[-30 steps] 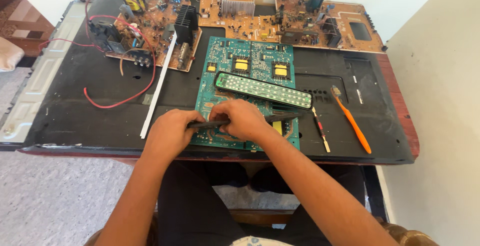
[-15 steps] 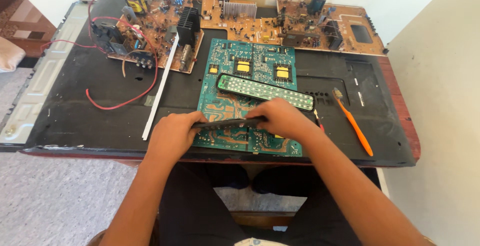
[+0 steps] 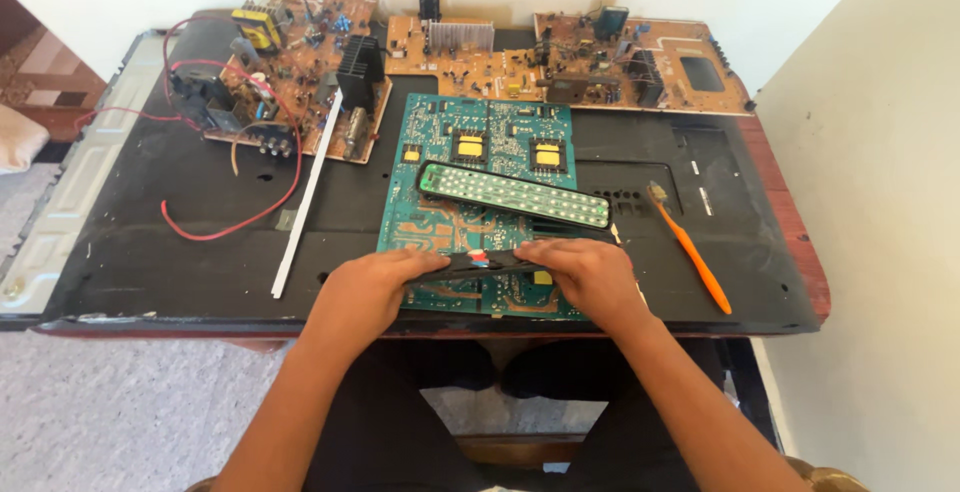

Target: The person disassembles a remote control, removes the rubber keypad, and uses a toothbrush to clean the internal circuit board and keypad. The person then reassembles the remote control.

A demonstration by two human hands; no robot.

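Low in the frame's centre, the left hand (image 3: 368, 287) and right hand (image 3: 585, 272) pinch opposite ends of a thin black strip (image 3: 480, 263), held level over the green board (image 3: 480, 202). A green remote board (image 3: 513, 193) lies just above; an orange toothbrush (image 3: 690, 249) rests at right.

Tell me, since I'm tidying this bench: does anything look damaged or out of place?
Yes. An orange toothbrush lies among the circuit boards, right of the green board. A remote's inner board lies bare on that board, while both hands hold its black shell.
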